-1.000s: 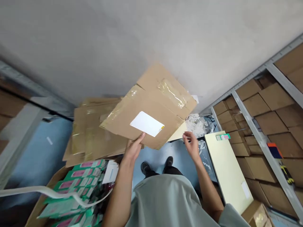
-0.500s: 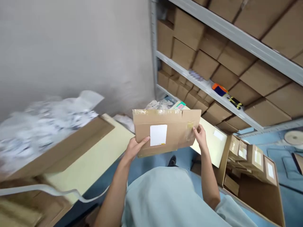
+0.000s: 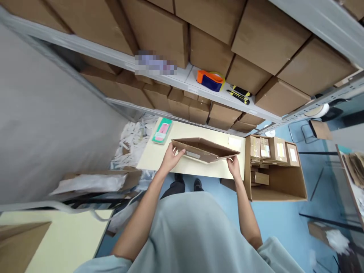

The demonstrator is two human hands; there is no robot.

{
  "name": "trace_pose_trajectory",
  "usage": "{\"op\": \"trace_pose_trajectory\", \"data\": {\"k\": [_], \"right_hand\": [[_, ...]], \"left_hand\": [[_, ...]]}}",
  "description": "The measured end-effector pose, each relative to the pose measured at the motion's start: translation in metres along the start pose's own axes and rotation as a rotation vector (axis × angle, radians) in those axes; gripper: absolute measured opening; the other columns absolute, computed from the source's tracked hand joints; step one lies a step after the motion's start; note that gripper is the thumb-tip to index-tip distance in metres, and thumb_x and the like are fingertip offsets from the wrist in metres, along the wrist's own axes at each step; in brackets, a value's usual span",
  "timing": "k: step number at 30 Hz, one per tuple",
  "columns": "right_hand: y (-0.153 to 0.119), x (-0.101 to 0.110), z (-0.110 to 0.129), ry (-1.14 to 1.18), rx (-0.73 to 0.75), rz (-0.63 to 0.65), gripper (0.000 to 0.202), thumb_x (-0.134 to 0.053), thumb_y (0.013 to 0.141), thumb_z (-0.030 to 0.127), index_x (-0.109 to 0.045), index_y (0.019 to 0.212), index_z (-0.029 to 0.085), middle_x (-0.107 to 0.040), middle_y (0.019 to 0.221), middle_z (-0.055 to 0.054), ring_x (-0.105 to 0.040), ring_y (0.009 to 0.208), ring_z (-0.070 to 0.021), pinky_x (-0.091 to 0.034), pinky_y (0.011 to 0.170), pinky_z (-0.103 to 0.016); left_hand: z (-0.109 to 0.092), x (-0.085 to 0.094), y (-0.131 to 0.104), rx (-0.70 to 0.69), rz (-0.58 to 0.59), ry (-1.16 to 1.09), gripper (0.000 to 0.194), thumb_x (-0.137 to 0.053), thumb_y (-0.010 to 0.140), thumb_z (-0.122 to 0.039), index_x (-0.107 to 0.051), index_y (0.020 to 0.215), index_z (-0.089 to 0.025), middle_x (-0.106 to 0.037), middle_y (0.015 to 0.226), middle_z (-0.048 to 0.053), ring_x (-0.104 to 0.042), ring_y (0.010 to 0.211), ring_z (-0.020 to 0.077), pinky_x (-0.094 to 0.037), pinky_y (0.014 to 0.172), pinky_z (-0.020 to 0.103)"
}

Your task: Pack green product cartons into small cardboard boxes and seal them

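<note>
A partly opened, flattened cardboard box (image 3: 203,151) is held in front of me above the pale yellow table (image 3: 153,161). My left hand (image 3: 170,158) grips its left end, thumb on the near side. At the right end, my right hand (image 3: 234,167) is closed on the lower edge. The box's walls stand a little apart, making a narrow diamond-shaped opening on top. Part of a white label (image 3: 193,154) shows on the near wall. Beyond the box to the left, a green and pink packet (image 3: 162,131) lies on the table.
At right stands a large open carton (image 3: 277,194) holding several small boxes. Shelves of boxes rise behind the table, with an orange and blue tape dispenser (image 3: 210,80) and yellow-black cutters (image 3: 240,94) on one ledge. Paper scraps (image 3: 133,142) are heaped at left.
My view has turned right toward the shelves and table. The box has tipped from face-on to edge-on, and its walls have spread apart. Both hands still hold its ends.
</note>
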State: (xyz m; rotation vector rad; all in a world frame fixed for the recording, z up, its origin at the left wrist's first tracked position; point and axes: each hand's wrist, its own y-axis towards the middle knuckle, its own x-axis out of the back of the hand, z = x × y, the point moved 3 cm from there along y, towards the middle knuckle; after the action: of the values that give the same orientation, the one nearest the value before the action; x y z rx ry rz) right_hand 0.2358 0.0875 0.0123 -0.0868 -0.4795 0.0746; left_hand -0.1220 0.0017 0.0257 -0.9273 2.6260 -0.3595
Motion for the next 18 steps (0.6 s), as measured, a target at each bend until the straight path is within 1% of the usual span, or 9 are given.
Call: {"op": "trace_pose_trajectory", "data": {"k": [2, 4, 6, 8, 11, 13, 14, 16, 18], "right_hand": [[-0.004, -0.008, 0.0, -0.004, -0.054, -0.025, 0.044, -0.062, 0.089, 0.044, -0.072, 0.124, 0.019, -0.083, 0.122, -0.019, -0.077, 0.124, -0.031, -0.066, 0.107, -0.05], [-0.009, -0.017, 0.006, -0.015, -0.119, -0.015, 0.044, -0.062, 0.087, 0.045, -0.072, 0.122, 0.019, -0.083, 0.123, -0.02, -0.077, 0.121, -0.0317, -0.066, 0.104, -0.048], [-0.015, -0.024, 0.016, -0.023, -0.167, 0.006, 0.045, -0.063, 0.087, 0.05, -0.072, 0.118, 0.018, -0.084, 0.121, -0.019, -0.077, 0.117, -0.0309, -0.066, 0.099, -0.044], [-0.023, -0.027, 0.027, -0.021, -0.197, -0.007, 0.048, -0.062, 0.09, 0.058, -0.073, 0.115, 0.017, -0.084, 0.115, -0.018, -0.077, 0.109, -0.029, -0.067, 0.094, -0.041], [-0.043, -0.022, 0.042, 0.018, -0.252, -0.121, 0.06, -0.054, 0.099, 0.07, -0.074, 0.118, 0.017, -0.085, 0.113, -0.015, -0.077, 0.099, -0.0262, -0.068, 0.085, -0.038], [-0.06, -0.019, 0.051, -0.004, -0.309, -0.205, 0.067, -0.055, 0.1, 0.077, -0.075, 0.124, 0.018, -0.085, 0.119, -0.016, -0.079, 0.098, -0.026, -0.068, 0.082, -0.037], [-0.068, -0.019, 0.055, -0.047, -0.333, -0.235, 0.069, -0.06, 0.098, 0.079, -0.076, 0.126, 0.018, -0.085, 0.122, -0.016, -0.079, 0.097, -0.0262, -0.068, 0.082, -0.038], [-0.081, -0.02, 0.063, -0.17, -0.351, -0.261, 0.068, -0.071, 0.092, 0.077, -0.078, 0.126, 0.018, -0.085, 0.121, -0.015, -0.079, 0.09, -0.026, -0.067, 0.081, -0.038], [-0.085, -0.024, 0.071, -0.278, -0.323, -0.255, 0.06, -0.071, 0.094, 0.07, -0.079, 0.123, 0.018, -0.085, 0.112, -0.014, -0.077, 0.081, -0.0252, -0.065, 0.078, -0.038]], "left_hand": [[0.004, -0.012, 0.018, 0.052, 0.097, 0.037, 0.048, -0.091, 0.066, -0.007, -0.074, 0.108, -0.022, -0.077, 0.126, 0.009, -0.071, 0.136, 0.0261, -0.05, 0.132, 0.042], [0.006, -0.018, 0.03, 0.107, 0.194, 0.078, 0.042, -0.087, 0.068, -0.009, -0.076, 0.106, -0.022, -0.078, 0.125, 0.01, -0.071, 0.135, 0.0278, -0.052, 0.13, 0.042], [0.006, -0.019, 0.038, 0.153, 0.263, 0.127, 0.037, -0.084, 0.072, -0.013, -0.078, 0.107, -0.021, -0.08, 0.123, 0.011, -0.071, 0.134, 0.03, -0.053, 0.128, 0.042], [0.003, -0.016, 0.041, 0.169, 0.305, 0.185, 0.031, -0.082, 0.078, -0.022, -0.081, 0.11, -0.022, -0.081, 0.122, 0.011, -0.072, 0.13, 0.0315, -0.057, 0.122, 0.042], [-0.009, -0.01, 0.044, 0.071, 0.318, 0.301, 0.028, -0.08, 0.088, -0.041, -0.083, 0.11, -0.024, -0.08, 0.125, 0.011, -0.074, 0.116, 0.0317, -0.063, 0.103, 0.039], [-0.02, -0.009, 0.046, -0.054, 0.316, 0.41, 0.032, -0.085, 0.087, -0.049, -0.083, 0.108, -0.025, -0.08, 0.122, 0.011, -0.073, 0.101, 0.0295, -0.062, 0.094, 0.038], [-0.025, -0.01, 0.048, -0.113, 0.322, 0.468, 0.032, -0.088, 0.086, -0.05, -0.083, 0.106, -0.025, -0.079, 0.117, 0.01, -0.072, 0.094, 0.0279, -0.061, 0.091, 0.038], [-0.033, -0.015, 0.051, -0.197, 0.349, 0.562, 0.027, -0.089, 0.086, -0.047, -0.082, 0.101, -0.025, -0.077, 0.107, 0.008, -0.068, 0.082, 0.0253, -0.059, 0.089, 0.037], [-0.037, -0.02, 0.055, -0.252, 0.373, 0.621, 0.018, -0.085, 0.09, -0.042, -0.08, 0.096, -0.026, -0.076, 0.099, 0.007, -0.066, 0.077, 0.0245, -0.057, 0.087, 0.037]]}}
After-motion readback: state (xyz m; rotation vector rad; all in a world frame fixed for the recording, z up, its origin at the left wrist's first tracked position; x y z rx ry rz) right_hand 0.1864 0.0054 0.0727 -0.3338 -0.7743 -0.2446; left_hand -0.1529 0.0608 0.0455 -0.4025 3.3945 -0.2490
